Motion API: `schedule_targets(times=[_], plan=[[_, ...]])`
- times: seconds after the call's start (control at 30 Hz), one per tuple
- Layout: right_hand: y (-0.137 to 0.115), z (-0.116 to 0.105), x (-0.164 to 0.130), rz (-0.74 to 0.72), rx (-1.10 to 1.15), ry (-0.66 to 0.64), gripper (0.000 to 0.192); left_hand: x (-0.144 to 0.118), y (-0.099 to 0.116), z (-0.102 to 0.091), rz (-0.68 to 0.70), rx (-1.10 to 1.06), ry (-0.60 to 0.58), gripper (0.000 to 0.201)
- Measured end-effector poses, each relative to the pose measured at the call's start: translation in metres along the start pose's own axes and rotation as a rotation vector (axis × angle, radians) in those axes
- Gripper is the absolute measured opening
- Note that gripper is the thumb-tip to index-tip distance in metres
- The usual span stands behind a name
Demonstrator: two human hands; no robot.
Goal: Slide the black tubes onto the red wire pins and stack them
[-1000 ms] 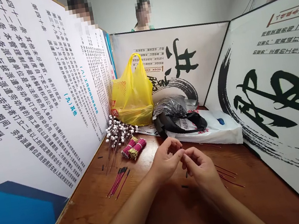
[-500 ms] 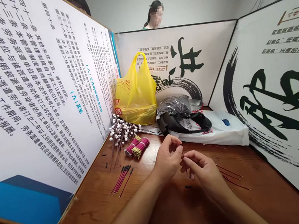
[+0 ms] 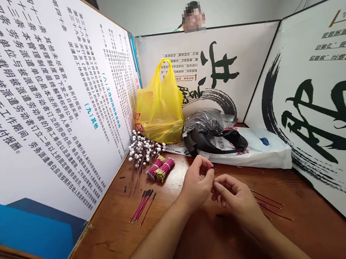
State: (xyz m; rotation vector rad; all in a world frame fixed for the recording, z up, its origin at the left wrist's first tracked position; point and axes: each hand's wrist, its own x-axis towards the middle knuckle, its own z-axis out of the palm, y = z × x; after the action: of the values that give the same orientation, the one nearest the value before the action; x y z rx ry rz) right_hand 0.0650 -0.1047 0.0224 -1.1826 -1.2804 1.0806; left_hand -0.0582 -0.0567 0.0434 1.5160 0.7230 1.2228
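My left hand point(image 3: 198, 181) and my right hand point(image 3: 233, 192) meet over the middle of the brown table, fingers pinched together. A thin red wire is held between their fingertips; it is almost wholly hidden now. Several loose red wires point(image 3: 274, 209) lie right of my right hand. To the left are red wires with black sleeves point(image 3: 143, 203) on their far ends. Behind these, two tied bundles of red wires point(image 3: 165, 169) show bare metal tips. A small black sleeve point(image 3: 220, 216) lies on the table just below my hands.
White-tipped stems point(image 3: 143, 150) lie at the back left, by a yellow plastic bag point(image 3: 160, 114). A white plastic package point(image 3: 256, 151) with a black strap point(image 3: 195, 145) and a dark bag on it lies behind my hands. Printed panels point(image 3: 55, 100) wall the table in. A person point(image 3: 193, 17) is beyond them.
The view has shifted slightly, so things sit a little farther right. The red wire between my fingers, visible before, is now mostly covered. The person behind the panel has turned and moved right.
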Motion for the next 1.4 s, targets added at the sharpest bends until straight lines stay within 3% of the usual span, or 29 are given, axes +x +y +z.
schedule_targets(times=[0.47, 0.73, 0.97, 1.2, 1.4], plan=[[0.0011, -0.0033, -0.0013, -0.001, -0.008, 0.021, 0.033, 0.0012, -0.0031, -0.0037, -0.046, -0.121, -0.027, 0.010], [0.0013, -0.0067, 0.0000, -0.044, -0.008, 0.043, 0.028, 0.0016, -0.0044, 0.0003, -0.221, -0.200, -0.128, 0.007], [-0.0037, -0.0027, -0.0009, -0.002, 0.075, 0.090, 0.029, 0.0017, -0.0063, 0.0026, -0.262, -0.217, -0.152, 0.007], [-0.0023, -0.0052, 0.0004, 0.028, 0.132, 0.056, 0.028, 0.0006, -0.0041, 0.0040, -0.257, -0.231, -0.127, 0.006], [0.0012, -0.0047, 0.0018, 0.029, 0.112, 0.063, 0.032, 0.0016, -0.0029, 0.0035, -0.167, -0.299, -0.008, 0.014]])
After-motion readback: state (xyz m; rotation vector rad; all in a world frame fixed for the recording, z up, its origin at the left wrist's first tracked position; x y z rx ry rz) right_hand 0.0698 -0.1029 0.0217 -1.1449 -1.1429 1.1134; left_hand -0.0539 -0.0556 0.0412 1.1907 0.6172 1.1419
